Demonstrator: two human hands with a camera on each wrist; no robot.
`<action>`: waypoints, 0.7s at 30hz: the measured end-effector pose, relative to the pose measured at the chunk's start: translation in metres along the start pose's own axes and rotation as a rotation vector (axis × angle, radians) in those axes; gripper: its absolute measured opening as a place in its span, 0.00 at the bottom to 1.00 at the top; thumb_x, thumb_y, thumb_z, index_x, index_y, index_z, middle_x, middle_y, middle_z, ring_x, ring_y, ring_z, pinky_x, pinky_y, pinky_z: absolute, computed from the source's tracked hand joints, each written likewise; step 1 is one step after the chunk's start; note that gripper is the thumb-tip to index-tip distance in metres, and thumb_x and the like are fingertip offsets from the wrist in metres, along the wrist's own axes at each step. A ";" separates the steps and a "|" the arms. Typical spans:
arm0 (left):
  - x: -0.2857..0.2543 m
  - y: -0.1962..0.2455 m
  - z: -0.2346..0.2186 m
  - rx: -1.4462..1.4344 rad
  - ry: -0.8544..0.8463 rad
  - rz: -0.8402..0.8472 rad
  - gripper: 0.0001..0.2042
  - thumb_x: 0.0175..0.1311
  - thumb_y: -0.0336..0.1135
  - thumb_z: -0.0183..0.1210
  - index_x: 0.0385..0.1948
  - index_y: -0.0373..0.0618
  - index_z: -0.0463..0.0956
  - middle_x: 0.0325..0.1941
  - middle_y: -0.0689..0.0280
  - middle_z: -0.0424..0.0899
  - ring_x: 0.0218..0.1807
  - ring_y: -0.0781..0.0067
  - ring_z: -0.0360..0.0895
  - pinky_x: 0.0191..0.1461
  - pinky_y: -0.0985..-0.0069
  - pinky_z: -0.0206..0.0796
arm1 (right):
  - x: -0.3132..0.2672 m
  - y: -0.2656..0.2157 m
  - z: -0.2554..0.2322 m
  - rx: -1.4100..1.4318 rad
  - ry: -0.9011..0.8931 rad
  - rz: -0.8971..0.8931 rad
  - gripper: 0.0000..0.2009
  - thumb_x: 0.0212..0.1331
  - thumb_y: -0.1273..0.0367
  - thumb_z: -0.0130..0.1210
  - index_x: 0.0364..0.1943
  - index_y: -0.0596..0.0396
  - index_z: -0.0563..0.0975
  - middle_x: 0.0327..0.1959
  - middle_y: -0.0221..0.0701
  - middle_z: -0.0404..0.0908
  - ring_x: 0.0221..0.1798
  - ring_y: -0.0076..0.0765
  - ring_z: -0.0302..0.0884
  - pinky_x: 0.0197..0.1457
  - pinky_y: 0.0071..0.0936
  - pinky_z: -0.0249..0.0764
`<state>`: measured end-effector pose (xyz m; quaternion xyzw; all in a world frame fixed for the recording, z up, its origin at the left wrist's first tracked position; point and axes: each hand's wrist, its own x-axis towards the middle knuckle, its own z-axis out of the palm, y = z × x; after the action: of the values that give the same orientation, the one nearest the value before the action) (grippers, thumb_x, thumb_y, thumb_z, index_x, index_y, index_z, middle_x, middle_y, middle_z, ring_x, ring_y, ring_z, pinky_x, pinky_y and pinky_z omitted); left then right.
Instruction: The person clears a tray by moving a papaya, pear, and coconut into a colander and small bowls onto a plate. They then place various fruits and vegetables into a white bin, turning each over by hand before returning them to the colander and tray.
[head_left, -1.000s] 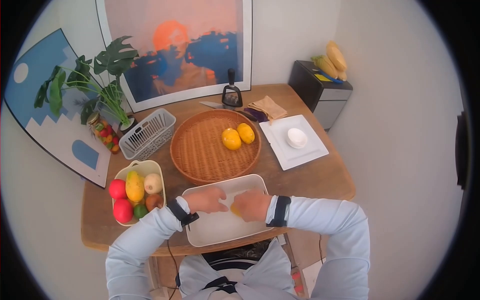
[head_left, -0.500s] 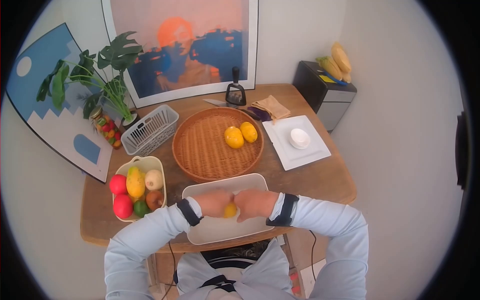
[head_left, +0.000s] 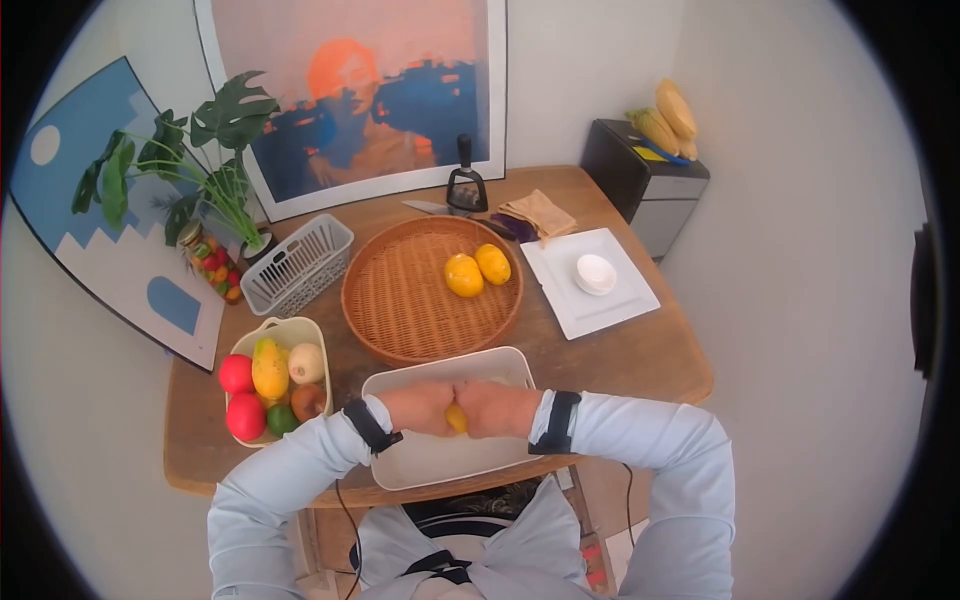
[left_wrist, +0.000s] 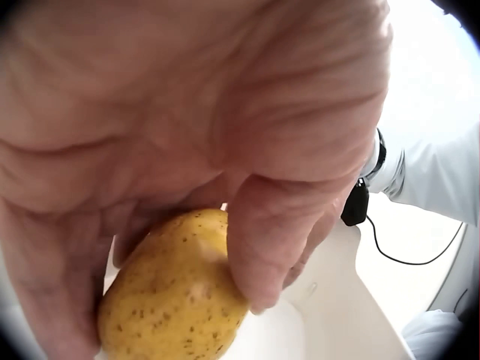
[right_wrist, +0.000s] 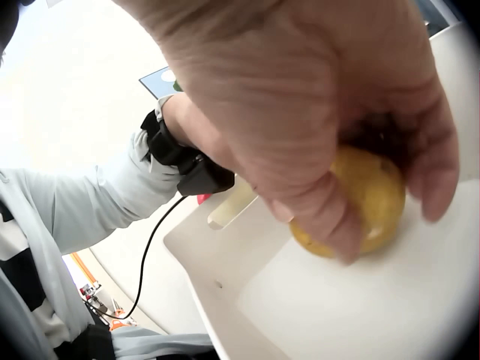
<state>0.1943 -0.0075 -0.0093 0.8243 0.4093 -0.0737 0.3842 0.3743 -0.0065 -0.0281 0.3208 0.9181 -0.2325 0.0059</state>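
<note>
A yellow potato speckled with brown is held between both hands, over a white rectangular basin. My left hand grips it from the left; in the left wrist view its thumb and fingers lie on either side of the potato. From the other side my right hand has its fingers curled round it, and the right wrist view shows the potato above the basin floor. Both hands hide much of it from the head camera.
Behind the basin is a round wicker tray with two yellow potatoes. A basket of fruit and vegetables stands left, a grey plastic basket behind it. A square white plate with a small bowl lies right.
A second ago the hands were apart, with the potato at the right hand. They have since come together, and the left hand now holds the potato too.
</note>
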 end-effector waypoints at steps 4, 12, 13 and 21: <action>-0.010 0.005 -0.020 0.070 -0.016 -0.056 0.30 0.49 0.41 0.72 0.52 0.32 0.74 0.49 0.48 0.82 0.51 0.53 0.80 0.52 0.67 0.71 | -0.006 0.009 0.010 -0.215 0.200 -0.071 0.28 0.48 0.61 0.69 0.49 0.67 0.73 0.45 0.51 0.81 0.50 0.55 0.80 0.55 0.41 0.75; -0.001 0.000 0.003 0.040 -0.124 -0.047 0.30 0.52 0.44 0.71 0.53 0.35 0.75 0.48 0.48 0.83 0.51 0.51 0.80 0.57 0.67 0.69 | -0.006 -0.018 -0.016 0.194 -0.276 0.159 0.30 0.54 0.55 0.66 0.51 0.68 0.73 0.44 0.52 0.82 0.50 0.56 0.80 0.53 0.42 0.75; 0.001 0.000 0.006 0.033 -0.143 -0.031 0.29 0.53 0.45 0.71 0.53 0.36 0.75 0.47 0.48 0.84 0.51 0.51 0.80 0.56 0.67 0.69 | -0.002 -0.015 -0.011 0.172 -0.292 0.133 0.30 0.54 0.54 0.66 0.51 0.68 0.74 0.44 0.53 0.82 0.50 0.56 0.80 0.53 0.42 0.75; -0.003 0.004 -0.004 0.158 -0.152 -0.126 0.23 0.56 0.45 0.68 0.50 0.39 0.79 0.43 0.50 0.85 0.47 0.51 0.81 0.54 0.65 0.70 | -0.006 -0.017 -0.015 0.172 -0.285 0.120 0.27 0.51 0.55 0.67 0.51 0.59 0.78 0.44 0.51 0.83 0.48 0.54 0.81 0.52 0.39 0.76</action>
<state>0.1944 -0.0081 -0.0022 0.8166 0.4229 -0.1920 0.3426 0.3713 -0.0152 -0.0063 0.3384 0.8639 -0.3524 0.1222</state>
